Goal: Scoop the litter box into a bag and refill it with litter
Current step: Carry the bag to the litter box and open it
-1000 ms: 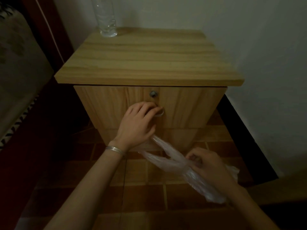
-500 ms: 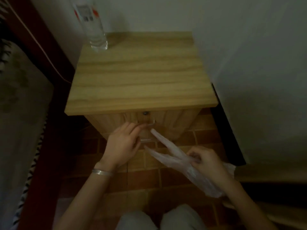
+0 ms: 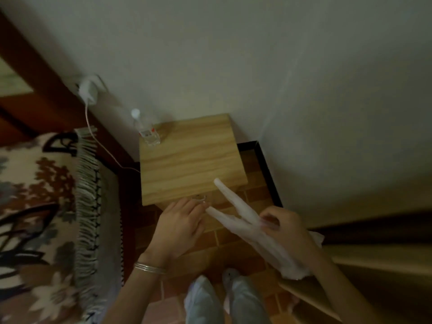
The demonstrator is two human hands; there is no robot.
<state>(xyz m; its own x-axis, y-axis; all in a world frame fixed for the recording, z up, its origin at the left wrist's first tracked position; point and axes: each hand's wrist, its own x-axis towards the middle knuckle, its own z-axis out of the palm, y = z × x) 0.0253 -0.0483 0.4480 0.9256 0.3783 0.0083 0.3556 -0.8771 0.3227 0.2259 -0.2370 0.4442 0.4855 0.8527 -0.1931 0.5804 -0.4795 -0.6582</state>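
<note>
My right hand (image 3: 284, 226) grips a thin, crumpled whitish plastic bag (image 3: 236, 213), whose two handle loops stick out up and to the left. My left hand (image 3: 180, 222) reaches to the front of a small wooden nightstand (image 3: 189, 160), its fingertips hooked on the metal drawer handle (image 3: 201, 199). The drawer front is almost hidden under the nightstand's top from this high angle. No litter box, scoop or litter shows in this view.
A clear water bottle (image 3: 146, 133) stands on the nightstand's back left corner. A white charger (image 3: 88, 91) hangs on the wall with its cable trailing down. A patterned fringed blanket (image 3: 39, 206) lies left; light wooden furniture (image 3: 364, 260) stands right. My legs (image 3: 224, 300) are on tiled floor.
The view has risen and pulled back, so the nightstand looks smaller and farther below. My left hand stays at the drawer handle, and my right hand keeps hold of the bag.
</note>
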